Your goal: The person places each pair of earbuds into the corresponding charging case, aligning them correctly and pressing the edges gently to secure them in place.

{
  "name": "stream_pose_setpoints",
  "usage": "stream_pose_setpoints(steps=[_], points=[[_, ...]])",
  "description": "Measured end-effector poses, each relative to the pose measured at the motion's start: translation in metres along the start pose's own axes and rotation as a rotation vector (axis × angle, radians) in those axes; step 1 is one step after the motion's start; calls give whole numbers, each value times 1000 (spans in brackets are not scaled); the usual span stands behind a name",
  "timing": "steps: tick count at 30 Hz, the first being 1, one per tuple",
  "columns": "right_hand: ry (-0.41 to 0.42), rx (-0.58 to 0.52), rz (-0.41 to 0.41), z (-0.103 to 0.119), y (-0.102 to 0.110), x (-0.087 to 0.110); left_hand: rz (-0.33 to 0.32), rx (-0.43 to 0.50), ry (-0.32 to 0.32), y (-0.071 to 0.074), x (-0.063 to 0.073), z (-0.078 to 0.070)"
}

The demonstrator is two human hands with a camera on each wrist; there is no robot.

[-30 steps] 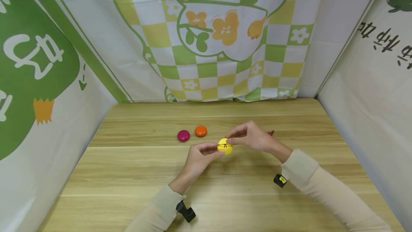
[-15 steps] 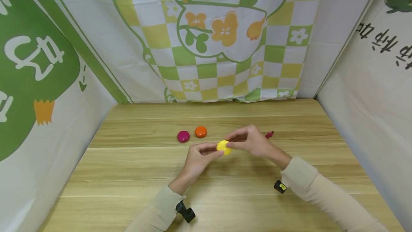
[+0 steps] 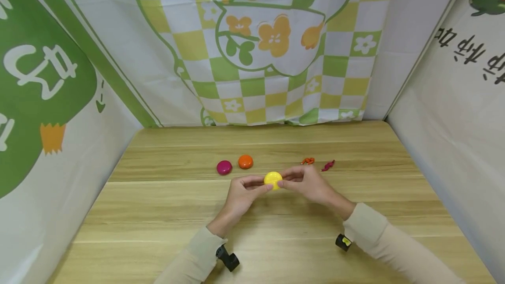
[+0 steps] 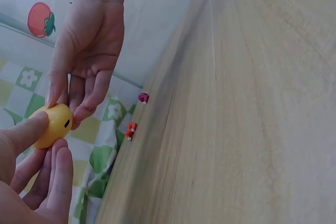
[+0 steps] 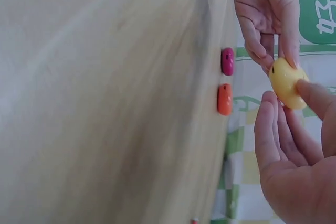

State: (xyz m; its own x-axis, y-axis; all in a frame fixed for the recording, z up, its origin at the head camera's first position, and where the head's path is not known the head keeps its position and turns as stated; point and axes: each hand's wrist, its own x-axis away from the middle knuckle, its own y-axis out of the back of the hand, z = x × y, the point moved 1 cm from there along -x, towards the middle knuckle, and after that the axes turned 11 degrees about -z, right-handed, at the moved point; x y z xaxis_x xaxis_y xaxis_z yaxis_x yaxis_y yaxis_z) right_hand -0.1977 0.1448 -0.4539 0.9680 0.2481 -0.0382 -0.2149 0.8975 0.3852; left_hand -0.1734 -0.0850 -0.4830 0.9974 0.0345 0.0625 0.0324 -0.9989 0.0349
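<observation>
Between left hand point(image 3: 241, 196) and right hand point(image 3: 313, 184) — yellow case point(image 3: 273, 179) — both hands pinching it.

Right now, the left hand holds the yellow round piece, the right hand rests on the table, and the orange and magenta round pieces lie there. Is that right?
Not quite: the right hand isn't on the table; it holds the yellow round piece with the left hand, as the head view shows. The orange round piece and magenta round piece do lie there.
</observation>
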Motion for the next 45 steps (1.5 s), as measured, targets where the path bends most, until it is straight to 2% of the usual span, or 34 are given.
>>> stream_pose_setpoints(steps=[6, 12, 15, 19, 24, 31, 39, 45], points=[[-130, -99, -65, -11, -8, -1, -51, -60, -15, -3, -5, 1], [-237, -150, -118, -16, -13, -10, -118, -216, -71, -9, -15, 1], [-273, -150, -140, -17, -14, -15, -126, -307, -97, -12, -22, -1], [-314, -140, -158, -18, -14, -23, -104, -381, -129, -16, -31, -5], [-338, -118, -172, -21, -15, -32, -73, -433, -131, -19, -40, -8], [-363, -80, -188, -26, -16, -42, -62, -470, -95, -23, -49, -3], [-389, -48, -172, -25, -17, -46, -64, -490, -84, -25, -53, -1], [-389, -22, -162, -26, -16, -47, -67, -528, -100, -26, -53, -2]])
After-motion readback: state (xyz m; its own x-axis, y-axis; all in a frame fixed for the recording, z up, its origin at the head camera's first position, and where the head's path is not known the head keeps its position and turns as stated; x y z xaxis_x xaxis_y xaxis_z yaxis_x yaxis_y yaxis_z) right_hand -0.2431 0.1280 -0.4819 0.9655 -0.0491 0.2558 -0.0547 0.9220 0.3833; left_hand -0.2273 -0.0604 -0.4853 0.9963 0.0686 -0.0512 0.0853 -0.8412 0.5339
